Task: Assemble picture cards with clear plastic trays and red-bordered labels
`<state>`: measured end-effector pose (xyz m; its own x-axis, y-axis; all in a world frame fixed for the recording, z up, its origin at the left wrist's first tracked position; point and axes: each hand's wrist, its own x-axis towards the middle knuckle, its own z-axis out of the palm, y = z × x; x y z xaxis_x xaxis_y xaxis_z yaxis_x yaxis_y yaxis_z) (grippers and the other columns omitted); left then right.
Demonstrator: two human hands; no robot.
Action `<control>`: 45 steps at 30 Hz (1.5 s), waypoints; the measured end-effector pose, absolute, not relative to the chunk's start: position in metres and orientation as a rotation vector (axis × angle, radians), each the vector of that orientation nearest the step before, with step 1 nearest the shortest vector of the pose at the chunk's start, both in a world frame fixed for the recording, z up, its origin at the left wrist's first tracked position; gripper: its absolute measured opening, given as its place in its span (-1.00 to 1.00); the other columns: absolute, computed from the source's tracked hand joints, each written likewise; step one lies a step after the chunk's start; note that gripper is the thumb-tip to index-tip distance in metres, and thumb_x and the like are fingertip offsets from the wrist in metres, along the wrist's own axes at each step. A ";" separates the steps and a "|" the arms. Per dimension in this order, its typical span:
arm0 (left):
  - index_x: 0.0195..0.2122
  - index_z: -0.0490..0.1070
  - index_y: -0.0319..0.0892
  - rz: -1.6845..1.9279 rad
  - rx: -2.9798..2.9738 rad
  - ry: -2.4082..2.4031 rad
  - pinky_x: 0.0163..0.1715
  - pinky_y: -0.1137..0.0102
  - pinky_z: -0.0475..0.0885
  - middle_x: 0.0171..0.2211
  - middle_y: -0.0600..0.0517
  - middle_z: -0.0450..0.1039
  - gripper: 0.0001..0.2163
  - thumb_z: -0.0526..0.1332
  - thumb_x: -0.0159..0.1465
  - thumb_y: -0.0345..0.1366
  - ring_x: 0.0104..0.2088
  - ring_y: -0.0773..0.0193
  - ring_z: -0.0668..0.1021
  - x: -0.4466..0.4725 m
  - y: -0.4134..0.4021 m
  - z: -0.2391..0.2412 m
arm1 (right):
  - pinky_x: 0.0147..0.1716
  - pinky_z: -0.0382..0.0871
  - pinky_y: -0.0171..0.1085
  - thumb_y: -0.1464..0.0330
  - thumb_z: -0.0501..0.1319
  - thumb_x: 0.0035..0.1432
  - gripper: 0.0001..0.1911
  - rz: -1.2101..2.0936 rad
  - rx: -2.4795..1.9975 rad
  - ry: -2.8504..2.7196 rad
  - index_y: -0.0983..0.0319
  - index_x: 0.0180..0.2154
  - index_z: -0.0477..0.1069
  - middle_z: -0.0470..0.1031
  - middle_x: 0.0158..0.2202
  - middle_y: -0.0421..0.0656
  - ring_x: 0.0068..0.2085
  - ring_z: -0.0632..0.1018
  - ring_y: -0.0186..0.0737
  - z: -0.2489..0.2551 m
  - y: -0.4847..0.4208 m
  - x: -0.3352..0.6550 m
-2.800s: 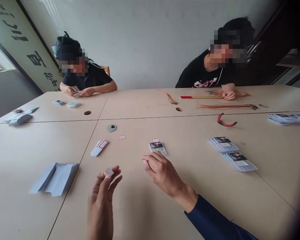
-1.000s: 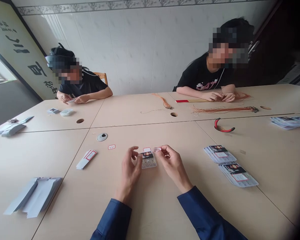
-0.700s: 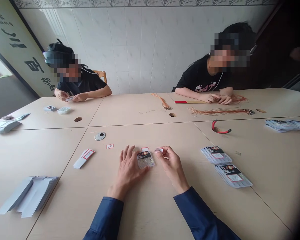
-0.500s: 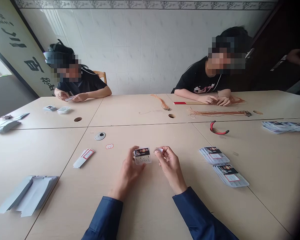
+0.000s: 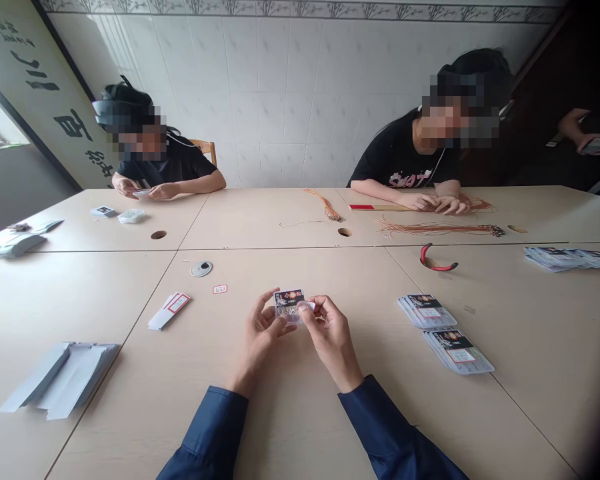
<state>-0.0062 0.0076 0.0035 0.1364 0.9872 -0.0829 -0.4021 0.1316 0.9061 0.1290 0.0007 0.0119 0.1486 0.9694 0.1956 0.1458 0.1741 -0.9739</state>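
Note:
Above the middle of the table, my left hand [image 5: 264,333] grips a small clear plastic case [image 5: 289,300] by its left side and lower edge. The case has a black printed panel on top, with small hook-like pieces visible below it. My right hand [image 5: 331,333] pinches a small white sticker [image 5: 308,305] between thumb and forefinger, over the case's right side. I cannot tell whether the sticker touches the case. To the right lie two fanned stacks of similar cases, a farther stack [image 5: 427,311] and a nearer stack [image 5: 459,351], their top cases bearing white labels with red borders.
White paper strips [image 5: 170,310] and a pile of folded white sheets [image 5: 60,380] lie left. A loose red-bordered label [image 5: 220,289], a round metal cover [image 5: 201,269] and red-handled pliers [image 5: 439,259] are farther back. Two people sit opposite, near orange cord bundles [image 5: 440,227].
My right hand has moved left with the sticker and now meets the case. My left thumb has come over the case's lower edge. The view has shifted slightly.

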 end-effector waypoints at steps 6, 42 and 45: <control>0.12 0.25 -0.12 1.241 0.840 0.831 -0.07 0.19 0.48 -0.19 -0.07 0.56 -0.50 0.30 0.15 -0.29 -0.11 0.12 0.59 -0.006 0.008 0.006 | -0.50 0.28 -0.34 0.14 0.15 0.20 -0.72 0.815 -1.328 -1.400 0.22 -0.38 0.37 0.43 -0.48 -0.20 -0.50 0.35 -0.30 0.011 -0.004 0.125; -0.23 0.45 -0.18 1.235 0.787 0.922 -0.28 0.38 0.49 -0.24 -0.04 0.56 -0.73 0.26 0.16 -0.10 -0.23 0.18 0.59 -0.005 0.013 -0.004 | -0.53 0.21 -0.35 0.19 0.15 0.16 -0.77 0.623 -1.454 -1.548 0.19 -0.44 0.37 0.42 -0.54 -0.22 -0.51 0.39 -0.29 0.008 -0.007 0.118; -0.25 0.45 -0.18 1.213 0.798 0.913 -0.28 0.37 0.49 -0.26 -0.04 0.56 -0.73 0.27 0.15 -0.10 -0.24 0.18 0.59 -0.005 0.013 -0.004 | -0.55 0.19 -0.35 0.18 0.15 0.15 -0.75 0.591 -1.488 -1.548 0.20 -0.45 0.38 0.42 -0.56 -0.21 -0.53 0.38 -0.30 0.008 -0.006 0.118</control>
